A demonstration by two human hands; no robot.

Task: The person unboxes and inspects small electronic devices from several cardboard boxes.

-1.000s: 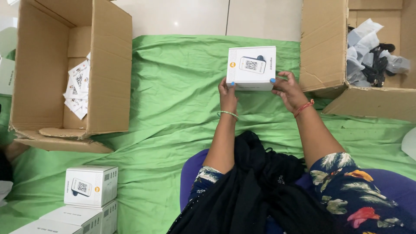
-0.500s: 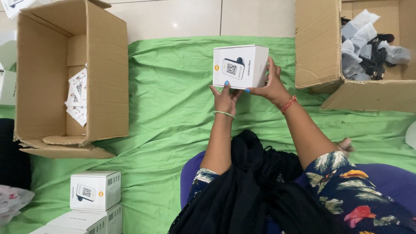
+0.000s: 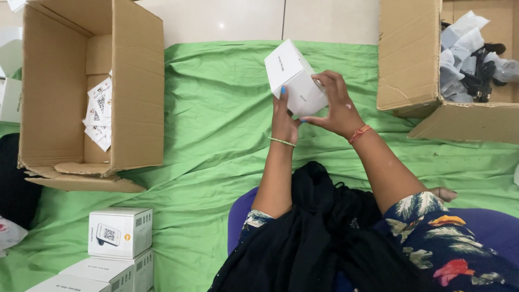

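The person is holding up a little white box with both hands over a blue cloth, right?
Not quite: the cloth is green, not blue. The head view shows the left hand and right hand holding the small white box up over it.

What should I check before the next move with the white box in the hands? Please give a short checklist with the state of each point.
1. Both hands on the white box: ok. The left hand is at its lower left side, the right hand at its lower right.
2. Box lifted off the green cloth: ok, it is tilted in the air.
3. Box flaps closed: cannot tell, only plain white faces show.
4. Open carton on the left has room: ok, only paper slips lie in it.
5. Stack of white boxes at lower left stands neatly: ok.
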